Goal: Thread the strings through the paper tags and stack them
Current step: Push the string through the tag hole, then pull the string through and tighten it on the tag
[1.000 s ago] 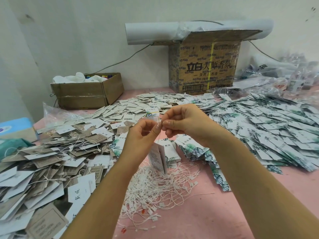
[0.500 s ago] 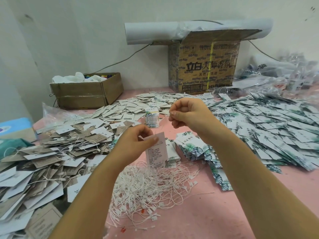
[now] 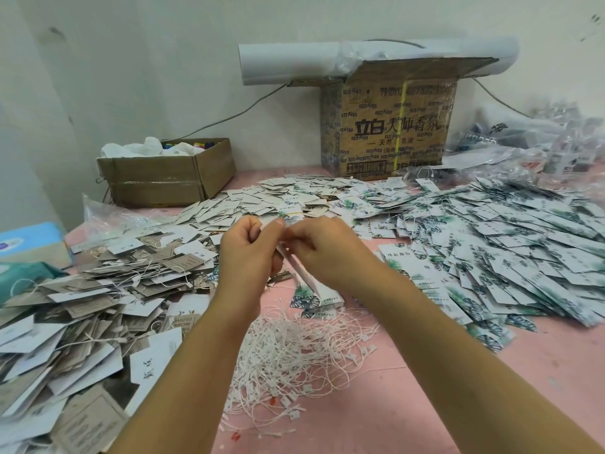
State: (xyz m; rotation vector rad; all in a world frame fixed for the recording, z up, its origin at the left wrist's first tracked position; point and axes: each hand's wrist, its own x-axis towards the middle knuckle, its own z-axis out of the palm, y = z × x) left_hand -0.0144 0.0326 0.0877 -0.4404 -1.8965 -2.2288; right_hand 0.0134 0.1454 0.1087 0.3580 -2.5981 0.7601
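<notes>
Item: paper tag (image 3: 304, 275), centre frame, pinched by left hand (image 3: 248, 253) and right hand (image 3: 324, 250), fingertips together at its top edge, likely for threading. Loose strings (image 3: 294, 355) heaped below on bench (image 3: 425, 404).

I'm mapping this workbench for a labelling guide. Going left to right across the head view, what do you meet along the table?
Blue box → grey-brown tag pile → left hand → paper tag pinched by both hands → right hand → leaf-print tag pile.
</notes>
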